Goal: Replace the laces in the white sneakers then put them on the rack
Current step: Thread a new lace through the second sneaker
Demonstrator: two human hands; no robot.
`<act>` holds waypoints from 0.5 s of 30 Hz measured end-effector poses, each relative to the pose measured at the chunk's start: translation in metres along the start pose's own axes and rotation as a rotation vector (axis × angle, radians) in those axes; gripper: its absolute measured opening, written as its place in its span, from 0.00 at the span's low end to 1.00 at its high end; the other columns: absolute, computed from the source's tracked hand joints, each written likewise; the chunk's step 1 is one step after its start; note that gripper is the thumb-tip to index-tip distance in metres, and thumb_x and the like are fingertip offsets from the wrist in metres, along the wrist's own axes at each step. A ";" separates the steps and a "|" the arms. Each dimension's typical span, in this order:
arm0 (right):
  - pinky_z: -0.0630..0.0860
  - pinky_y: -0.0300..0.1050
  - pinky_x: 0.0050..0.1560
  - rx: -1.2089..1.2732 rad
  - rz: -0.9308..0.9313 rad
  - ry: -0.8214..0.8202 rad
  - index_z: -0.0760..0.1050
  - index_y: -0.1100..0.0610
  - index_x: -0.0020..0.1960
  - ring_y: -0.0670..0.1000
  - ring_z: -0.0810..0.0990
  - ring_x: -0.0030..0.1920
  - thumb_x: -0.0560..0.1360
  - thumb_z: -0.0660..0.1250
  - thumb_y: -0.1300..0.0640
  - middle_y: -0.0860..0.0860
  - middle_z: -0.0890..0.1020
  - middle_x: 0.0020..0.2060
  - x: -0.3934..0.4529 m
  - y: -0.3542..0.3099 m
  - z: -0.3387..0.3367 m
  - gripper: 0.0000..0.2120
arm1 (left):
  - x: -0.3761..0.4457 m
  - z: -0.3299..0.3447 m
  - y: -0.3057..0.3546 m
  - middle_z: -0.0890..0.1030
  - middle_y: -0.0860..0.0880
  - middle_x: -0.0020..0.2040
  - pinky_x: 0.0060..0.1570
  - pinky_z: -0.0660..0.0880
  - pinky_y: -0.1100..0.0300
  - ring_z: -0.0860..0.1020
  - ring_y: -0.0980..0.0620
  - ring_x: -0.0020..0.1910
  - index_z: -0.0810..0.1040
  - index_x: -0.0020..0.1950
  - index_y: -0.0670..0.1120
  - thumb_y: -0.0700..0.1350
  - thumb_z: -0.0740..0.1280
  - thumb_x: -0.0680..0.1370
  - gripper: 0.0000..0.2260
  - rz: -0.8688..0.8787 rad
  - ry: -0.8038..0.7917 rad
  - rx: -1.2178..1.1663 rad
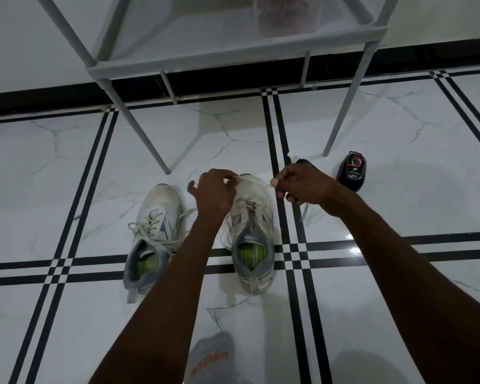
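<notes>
Two white sneakers with grey collars and green insoles stand side by side on the tiled floor, toes pointing away from me. The left sneaker (154, 231) has loose white laces threaded through it. Over the toe of the right sneaker (251, 239), my left hand (214, 191) pinches a white lace (254, 180). That lace runs taut across to my right hand (299, 187), which pinches its other end. The right sneaker's upper eyelets show only a few crossings. The grey shoe rack (233, 55) stands just beyond the shoes.
A small black shoe-polish container (352, 174) stands on the floor to the right, by a rack leg (344, 112). Another rack leg (142, 134) comes down left of the shoes. My grey sock (212, 358) shows at the bottom edge. A black skirting lines the white wall.
</notes>
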State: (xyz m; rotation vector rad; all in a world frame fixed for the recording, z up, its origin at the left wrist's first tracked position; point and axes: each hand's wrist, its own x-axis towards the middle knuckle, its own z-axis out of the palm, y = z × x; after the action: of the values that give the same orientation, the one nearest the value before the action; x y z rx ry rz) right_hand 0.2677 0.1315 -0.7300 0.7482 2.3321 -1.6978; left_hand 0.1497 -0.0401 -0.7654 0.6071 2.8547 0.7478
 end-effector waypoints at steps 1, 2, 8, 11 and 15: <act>0.71 0.40 0.33 0.007 0.000 -0.001 0.76 0.63 0.53 0.45 0.76 0.32 0.79 0.68 0.52 0.52 0.84 0.38 0.000 0.002 -0.001 0.13 | 0.004 0.001 -0.011 0.83 0.53 0.62 0.70 0.65 0.40 0.76 0.48 0.66 0.83 0.60 0.56 0.50 0.71 0.78 0.11 -0.063 0.030 0.035; 0.71 0.40 0.33 0.011 -0.003 -0.003 0.76 0.63 0.53 0.45 0.76 0.32 0.79 0.68 0.52 0.52 0.84 0.38 0.001 0.003 -0.002 0.13 | 0.005 -0.002 -0.016 0.80 0.50 0.67 0.71 0.65 0.41 0.74 0.47 0.69 0.79 0.68 0.54 0.50 0.74 0.77 0.19 -0.057 -0.008 0.002; 0.72 0.36 0.30 0.016 -0.011 -0.026 0.77 0.59 0.50 0.47 0.77 0.36 0.80 0.67 0.53 0.51 0.84 0.38 0.005 -0.002 0.008 0.08 | -0.011 0.011 0.004 0.86 0.54 0.49 0.53 0.78 0.61 0.81 0.60 0.45 0.88 0.53 0.50 0.48 0.75 0.76 0.07 0.305 -0.263 -0.369; 0.72 0.38 0.32 0.032 -0.006 -0.028 0.76 0.61 0.51 0.49 0.77 0.37 0.80 0.68 0.54 0.51 0.85 0.38 0.005 -0.002 0.009 0.09 | 0.000 0.009 -0.020 0.86 0.53 0.53 0.60 0.76 0.49 0.82 0.53 0.55 0.87 0.54 0.54 0.54 0.73 0.75 0.09 0.106 0.029 -0.131; 0.72 0.37 0.31 0.043 -0.011 -0.029 0.76 0.62 0.53 0.49 0.77 0.36 0.80 0.68 0.54 0.53 0.85 0.39 0.006 -0.002 0.009 0.10 | -0.008 0.008 -0.016 0.82 0.50 0.62 0.63 0.69 0.70 0.75 0.71 0.59 0.82 0.64 0.46 0.44 0.79 0.72 0.21 0.313 -0.204 -0.406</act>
State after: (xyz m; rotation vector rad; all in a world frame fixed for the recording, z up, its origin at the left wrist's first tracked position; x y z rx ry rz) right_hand 0.2601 0.1243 -0.7343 0.7152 2.2919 -1.7563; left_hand 0.1530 -0.0528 -0.7799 1.0048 2.3516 1.1935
